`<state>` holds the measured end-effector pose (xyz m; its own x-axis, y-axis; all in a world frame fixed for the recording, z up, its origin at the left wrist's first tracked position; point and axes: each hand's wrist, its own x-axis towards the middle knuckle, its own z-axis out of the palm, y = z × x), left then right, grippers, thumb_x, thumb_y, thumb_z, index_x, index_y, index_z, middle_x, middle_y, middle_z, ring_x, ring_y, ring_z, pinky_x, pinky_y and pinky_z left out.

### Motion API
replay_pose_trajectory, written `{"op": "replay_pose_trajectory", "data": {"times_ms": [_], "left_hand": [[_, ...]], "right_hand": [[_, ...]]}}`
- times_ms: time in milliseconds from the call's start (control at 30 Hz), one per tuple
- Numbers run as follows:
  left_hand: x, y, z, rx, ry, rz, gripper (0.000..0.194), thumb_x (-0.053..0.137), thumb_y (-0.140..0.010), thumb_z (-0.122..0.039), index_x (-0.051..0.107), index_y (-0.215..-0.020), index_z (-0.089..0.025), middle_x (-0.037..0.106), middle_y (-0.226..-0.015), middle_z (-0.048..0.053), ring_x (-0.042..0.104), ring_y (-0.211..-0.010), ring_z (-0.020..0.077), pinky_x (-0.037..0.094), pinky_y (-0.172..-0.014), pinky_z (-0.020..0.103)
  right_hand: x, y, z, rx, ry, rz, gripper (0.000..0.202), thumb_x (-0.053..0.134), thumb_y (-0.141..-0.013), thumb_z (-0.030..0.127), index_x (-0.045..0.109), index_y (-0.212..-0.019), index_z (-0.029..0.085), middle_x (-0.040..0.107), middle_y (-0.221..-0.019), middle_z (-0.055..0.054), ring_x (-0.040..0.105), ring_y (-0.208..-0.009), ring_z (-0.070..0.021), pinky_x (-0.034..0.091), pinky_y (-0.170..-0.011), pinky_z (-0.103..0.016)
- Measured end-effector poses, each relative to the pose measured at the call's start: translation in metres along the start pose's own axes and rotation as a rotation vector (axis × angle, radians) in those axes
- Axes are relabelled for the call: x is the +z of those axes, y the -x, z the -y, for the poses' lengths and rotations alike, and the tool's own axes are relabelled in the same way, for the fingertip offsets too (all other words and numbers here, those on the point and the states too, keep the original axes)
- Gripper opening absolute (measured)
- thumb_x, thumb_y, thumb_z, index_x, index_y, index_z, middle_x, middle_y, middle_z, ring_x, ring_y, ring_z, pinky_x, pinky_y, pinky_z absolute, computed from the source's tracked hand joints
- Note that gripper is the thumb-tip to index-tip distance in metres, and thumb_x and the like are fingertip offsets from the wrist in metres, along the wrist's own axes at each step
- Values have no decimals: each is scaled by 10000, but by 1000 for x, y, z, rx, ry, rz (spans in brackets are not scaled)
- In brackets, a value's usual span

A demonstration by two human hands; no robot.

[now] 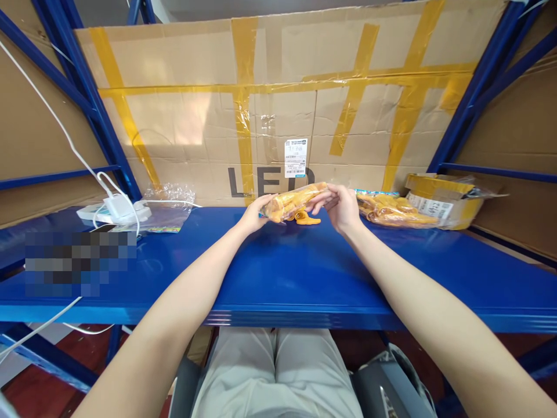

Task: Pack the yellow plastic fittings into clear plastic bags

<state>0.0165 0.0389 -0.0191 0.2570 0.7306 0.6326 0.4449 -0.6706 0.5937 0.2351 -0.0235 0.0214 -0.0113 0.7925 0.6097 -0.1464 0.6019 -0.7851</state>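
A clear plastic bag (pixel 292 201) packed with orange-yellow pieces is held up over the blue shelf, tilted with its right end higher. My left hand (pixel 256 213) is closed round the left end of it. At the upper right end, the fingers of my right hand (pixel 343 209) are bent against the bag and grip its edge. Just below, a loose orange piece (pixel 308 220) with a curved, pointed end lies on the shelf, partly hidden by the bag. What kind of article the pieces are, I cannot tell.
Right of my hands lie more bagged orange pieces (pixel 387 210) beside an open cardboard box (pixel 450 203). A white power strip (pixel 93 213) with cables and an empty-looking clear wrapper (pixel 167 212) are at left. A taped cardboard sheet (pixel 191 139) closes off the back of the blue shelf (pixel 287 278).
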Motion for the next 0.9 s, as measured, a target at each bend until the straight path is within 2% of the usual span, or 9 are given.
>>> {"op": "replay_pose_trajectory", "data": {"times_ms": [100,233,333,433,500,600,733,833,900], "left_hand": [[-3,2,-3,83,-97,13,370,625,-759,-185,685,-1124,-175,666,-1211,110,592,-1169,268,436,-1026,429],[-6,6,-16,111,-371,-31,555,539,-753,-35,610,-1273,-216,581,-1348,71,526,-1256,236,408,-1065,384],[-7,9,-32,18,-572,-31,505,513,-834,-97,572,-1315,-238,567,-1365,59,539,-1239,242,436,-1033,379],[-7,10,-46,-81,-756,12,403,470,-914,-219,577,-1302,-242,624,-1285,82,594,-1158,277,484,-949,410],[-7,10,-52,-127,-863,63,374,446,-934,-258,592,-1278,-233,656,-1213,110,624,-1096,290,503,-893,414],[-9,8,-59,-167,-968,132,358,410,-951,-280,617,-1231,-196,684,-1105,148,651,-1021,298,512,-837,407],[-9,7,-67,-177,-1023,183,348,406,-950,-276,656,-1154,-147,691,-1030,176,658,-982,308,506,-815,395],[-7,7,-71,-157,-993,183,333,440,-936,-288,696,-1084,-135,691,-997,189,656,-981,323,495,-826,396],[-5,7,-69,-127,-930,137,314,471,-923,-316,720,-1025,-154,695,-976,178,652,-985,329,487,-838,400]], "right_hand": [[-7,-4,-12,42,-32,-30,417,460,-781,475,621,-524,189,573,-407,-65,653,-556,-227,506,-602,-332],[-19,-11,-27,77,-53,-89,417,473,-782,500,624,-543,193,636,-500,-78,683,-676,-234,520,-721,-346],[-25,-16,-35,129,-52,-86,404,453,-804,524,698,-786,204,743,-865,-91,676,-953,-245,502,-865,-388],[-27,-17,-42,190,59,-40,448,482,-796,452,632,-1170,256,644,-1246,-58,568,-1184,-247,456,-963,-461],[-26,-16,-48,200,245,13,622,555,-738,359,508,-1347,240,579,-1330,-84,545,-1205,-269,435,-988,-494],[-23,-10,-55,83,573,159,832,643,-659,288,386,-1445,192,528,-1367,-128,522,-1220,-303,411,-1018,-498],[-16,-2,-50,-59,881,298,766,723,-656,412,484,-1359,222,559,-1324,-112,540,-1188,-315,433,-986,-477],[-10,0,-40,-77,1054,179,436,653,-749,507,661,-1075,217,661,-1115,-116,622,-1016,-293,486,-860,-407],[-9,-1,-34,-106,1112,76,324,580,-814,513,687,-847,209,691,-946,-110,645,-888,-267,482,-776,-362]]}}
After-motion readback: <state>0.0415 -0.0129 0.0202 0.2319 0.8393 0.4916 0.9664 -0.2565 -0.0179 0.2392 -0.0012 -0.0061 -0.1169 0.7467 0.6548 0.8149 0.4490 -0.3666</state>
